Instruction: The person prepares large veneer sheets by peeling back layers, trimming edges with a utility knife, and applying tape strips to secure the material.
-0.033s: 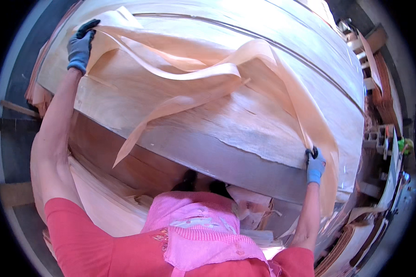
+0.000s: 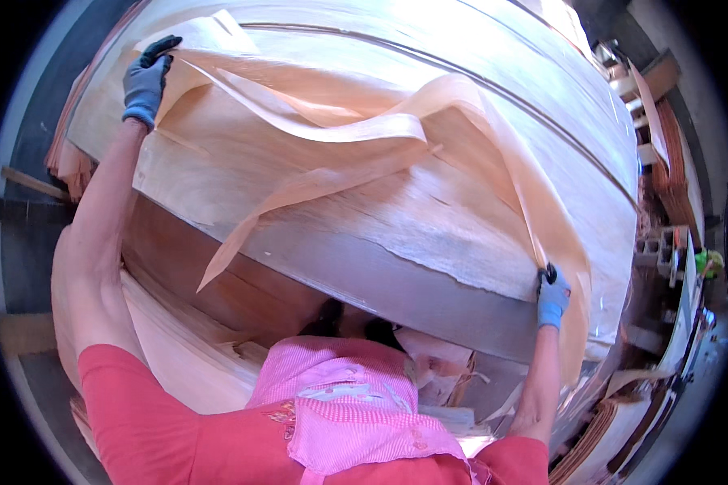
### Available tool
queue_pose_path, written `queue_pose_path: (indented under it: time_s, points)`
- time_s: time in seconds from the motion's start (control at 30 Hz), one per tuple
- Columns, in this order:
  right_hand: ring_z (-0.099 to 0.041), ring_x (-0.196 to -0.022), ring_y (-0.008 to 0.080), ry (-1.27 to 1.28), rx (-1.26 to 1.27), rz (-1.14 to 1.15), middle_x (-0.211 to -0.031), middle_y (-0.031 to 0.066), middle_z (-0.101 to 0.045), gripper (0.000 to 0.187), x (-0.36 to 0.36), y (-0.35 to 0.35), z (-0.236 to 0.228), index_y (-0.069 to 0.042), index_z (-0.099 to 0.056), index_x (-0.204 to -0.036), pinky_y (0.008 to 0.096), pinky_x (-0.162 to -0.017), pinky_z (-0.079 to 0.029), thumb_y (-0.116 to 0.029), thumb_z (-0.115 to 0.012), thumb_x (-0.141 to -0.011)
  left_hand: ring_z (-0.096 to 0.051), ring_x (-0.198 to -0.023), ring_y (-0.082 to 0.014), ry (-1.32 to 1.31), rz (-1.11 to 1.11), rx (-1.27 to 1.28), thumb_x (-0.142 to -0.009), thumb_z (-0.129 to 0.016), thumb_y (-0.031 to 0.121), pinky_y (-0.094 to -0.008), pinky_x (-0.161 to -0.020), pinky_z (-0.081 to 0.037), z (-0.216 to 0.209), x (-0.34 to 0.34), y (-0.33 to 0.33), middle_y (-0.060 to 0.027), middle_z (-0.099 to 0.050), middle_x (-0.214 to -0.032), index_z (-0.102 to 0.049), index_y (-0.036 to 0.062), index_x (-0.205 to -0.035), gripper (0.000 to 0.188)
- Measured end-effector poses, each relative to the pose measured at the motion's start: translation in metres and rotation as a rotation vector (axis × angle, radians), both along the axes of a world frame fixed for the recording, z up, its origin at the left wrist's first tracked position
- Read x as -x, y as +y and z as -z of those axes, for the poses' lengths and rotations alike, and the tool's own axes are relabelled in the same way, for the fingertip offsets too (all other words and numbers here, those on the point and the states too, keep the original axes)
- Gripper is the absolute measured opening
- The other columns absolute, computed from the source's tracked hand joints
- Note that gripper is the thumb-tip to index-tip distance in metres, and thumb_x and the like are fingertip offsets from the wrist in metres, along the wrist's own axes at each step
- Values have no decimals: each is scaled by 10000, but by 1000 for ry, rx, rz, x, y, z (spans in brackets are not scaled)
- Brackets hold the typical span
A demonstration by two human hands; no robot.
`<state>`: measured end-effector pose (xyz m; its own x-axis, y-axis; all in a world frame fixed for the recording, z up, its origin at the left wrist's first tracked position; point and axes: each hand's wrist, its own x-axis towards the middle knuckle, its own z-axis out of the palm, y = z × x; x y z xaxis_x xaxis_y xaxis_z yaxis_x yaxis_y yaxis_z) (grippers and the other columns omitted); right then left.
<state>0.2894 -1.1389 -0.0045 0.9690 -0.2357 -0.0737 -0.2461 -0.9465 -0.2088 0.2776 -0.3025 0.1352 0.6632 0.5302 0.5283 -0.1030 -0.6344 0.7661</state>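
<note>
1. Spreading widest: broad, pale wooden sheet (image 2: 445,218).
2. Long curling tan veneer (image 2: 542,194) lies rumpled across it.
3. Grey-gloved left hand (image 2: 147,81): fingers bent at veneer's far-left edge, grip unclear.
4. Grey-gloved right hand (image 2: 553,297): fingers closed on its right edge.

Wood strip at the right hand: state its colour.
The wood strip is pale peach-tan, best seen in the head view.

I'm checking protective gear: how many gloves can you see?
2: one on the left hand, at the upper left; one on the right hand, holding veneer at the right. Any farther off may be hidden.
</note>
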Motion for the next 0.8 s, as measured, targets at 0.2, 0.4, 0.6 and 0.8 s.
queue_pose_path:
  time_s: [0.2, 0.4, 0.6, 0.8]
  points:
    - [-516, -522, 84, -158, -373, 42, -659, 52, -624, 221, -21, -39, -26, -81, -681, -1107, 278, -479, -404, -183, -638, -916, -537, -785, -4, 247, -77, -33, -884, -519, -35, -149, -684, -421, 7, 22, 8, 59, -676, -1148, -670, 117, -1210, 390]
    - [-555, -564, 90, -308, -282, -68, -755, 20, -642, 239, -78, -85, -111, -32, -660, -1152, 256, -501, -453, -131, -592, -945, -590, -875, -49, 119, -64, -455, -904, -505, -10, -183, -805, -446, -41, 20, 11, 52, -647, -1227, -640, 108, -1234, 376]
    - [-662, -740, 124, -465, 8, -74, -926, 64, -716, 259, -73, -133, -172, -26, -647, -1169, 269, -587, -498, -145, -559, -957, -540, -1210, -162, 143, 43, -737, -900, -499, -34, -282, -1047, -397, -86, 57, 73, -29, -613, -1283, -609, 76, -1265, 398]
    - [-678, -851, 131, -385, -419, 139, -1035, 29, -692, 286, -18, -156, -142, -111, -615, -1227, 243, -508, -475, -213, -554, -967, -512, -1257, -187, 333, -56, -645, -902, -518, -13, -297, -1072, -371, -39, 96, 85, -48, -566, -1354, -618, 58, -1251, 369]
